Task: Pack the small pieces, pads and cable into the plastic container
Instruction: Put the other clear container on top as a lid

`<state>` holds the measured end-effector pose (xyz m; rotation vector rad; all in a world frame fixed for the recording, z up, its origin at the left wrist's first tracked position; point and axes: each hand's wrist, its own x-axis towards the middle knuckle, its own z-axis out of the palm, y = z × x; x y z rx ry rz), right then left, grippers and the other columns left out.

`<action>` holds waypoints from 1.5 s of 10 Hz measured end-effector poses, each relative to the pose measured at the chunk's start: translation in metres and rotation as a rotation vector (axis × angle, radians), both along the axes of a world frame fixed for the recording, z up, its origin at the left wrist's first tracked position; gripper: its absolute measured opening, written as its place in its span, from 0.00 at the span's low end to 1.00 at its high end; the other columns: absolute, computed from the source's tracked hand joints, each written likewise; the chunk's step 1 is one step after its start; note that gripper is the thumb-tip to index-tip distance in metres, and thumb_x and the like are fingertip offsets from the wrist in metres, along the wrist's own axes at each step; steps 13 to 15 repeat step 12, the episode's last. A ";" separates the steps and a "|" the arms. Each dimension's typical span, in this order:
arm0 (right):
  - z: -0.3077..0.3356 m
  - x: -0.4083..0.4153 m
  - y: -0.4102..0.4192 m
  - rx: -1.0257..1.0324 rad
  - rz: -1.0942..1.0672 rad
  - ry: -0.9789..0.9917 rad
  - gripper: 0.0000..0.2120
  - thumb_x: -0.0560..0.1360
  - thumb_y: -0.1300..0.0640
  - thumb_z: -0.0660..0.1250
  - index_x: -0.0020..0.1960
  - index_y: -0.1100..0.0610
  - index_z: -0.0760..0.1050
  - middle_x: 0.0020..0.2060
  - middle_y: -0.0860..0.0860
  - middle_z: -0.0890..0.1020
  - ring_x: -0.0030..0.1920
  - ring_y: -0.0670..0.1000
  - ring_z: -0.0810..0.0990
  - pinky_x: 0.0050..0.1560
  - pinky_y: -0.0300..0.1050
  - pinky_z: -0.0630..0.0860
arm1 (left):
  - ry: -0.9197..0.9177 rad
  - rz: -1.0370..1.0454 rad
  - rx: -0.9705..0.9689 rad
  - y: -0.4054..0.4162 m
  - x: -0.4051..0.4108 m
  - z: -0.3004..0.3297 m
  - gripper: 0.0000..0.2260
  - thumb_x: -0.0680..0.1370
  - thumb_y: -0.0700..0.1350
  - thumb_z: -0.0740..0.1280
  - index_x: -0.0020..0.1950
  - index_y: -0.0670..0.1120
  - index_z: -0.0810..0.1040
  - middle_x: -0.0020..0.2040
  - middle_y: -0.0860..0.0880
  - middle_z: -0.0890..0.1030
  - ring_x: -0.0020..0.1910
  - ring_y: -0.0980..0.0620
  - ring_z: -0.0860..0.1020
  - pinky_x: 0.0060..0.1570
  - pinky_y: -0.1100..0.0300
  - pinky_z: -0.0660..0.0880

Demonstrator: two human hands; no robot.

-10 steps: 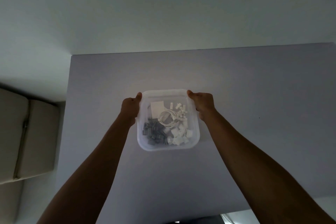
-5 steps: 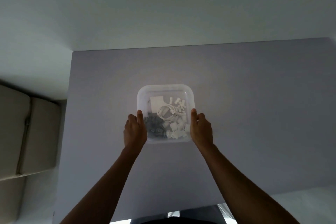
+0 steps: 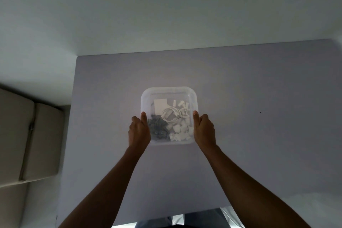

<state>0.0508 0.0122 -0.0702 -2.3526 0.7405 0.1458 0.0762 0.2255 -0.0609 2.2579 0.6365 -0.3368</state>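
Note:
A clear square plastic container (image 3: 169, 91) stands in the middle of the grey table (image 3: 259, 98). Inside it lie a coiled white cable (image 3: 171, 114), a white pad (image 3: 160, 106), dark grey small pieces (image 3: 157, 129) at the near left and white small pieces (image 3: 180, 134) at the near right and far right. My left hand (image 3: 138, 131) grips the container's near left side, thumb on the rim. My right hand (image 3: 204, 130) grips its near right side the same way.
A beige cushioned seat (image 3: 24, 144) stands to the left of the table. A pale wall rises behind the table's far edge. The table's near edge runs just in front of my body, bottom centre.
My hands slid from the container's far corners to its near sides one second ago; over the last half second they and the container barely moved.

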 end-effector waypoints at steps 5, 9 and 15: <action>0.024 0.063 -0.150 0.053 -0.181 -0.111 0.16 0.82 0.45 0.56 0.48 0.57 0.70 0.45 0.57 0.78 0.43 0.57 0.80 0.40 0.60 0.81 | -0.098 -0.083 -0.097 -0.157 0.080 0.019 0.23 0.83 0.58 0.48 0.53 0.39 0.70 0.51 0.37 0.78 0.50 0.37 0.78 0.50 0.44 0.76; 0.017 0.148 -0.253 0.052 -0.119 -0.085 0.18 0.83 0.49 0.55 0.53 0.64 0.72 0.48 0.61 0.78 0.46 0.59 0.79 0.45 0.54 0.79 | -0.061 -0.050 -0.112 -0.265 0.148 0.023 0.23 0.83 0.58 0.48 0.57 0.39 0.68 0.55 0.37 0.77 0.50 0.36 0.78 0.45 0.39 0.80; 0.019 0.157 -0.260 -0.026 -0.062 -0.074 0.19 0.83 0.49 0.55 0.59 0.64 0.72 0.52 0.63 0.79 0.52 0.62 0.79 0.48 0.50 0.73 | -0.022 -0.104 -0.006 -0.265 0.154 0.026 0.27 0.82 0.60 0.49 0.62 0.38 0.69 0.59 0.38 0.77 0.55 0.40 0.77 0.51 0.50 0.74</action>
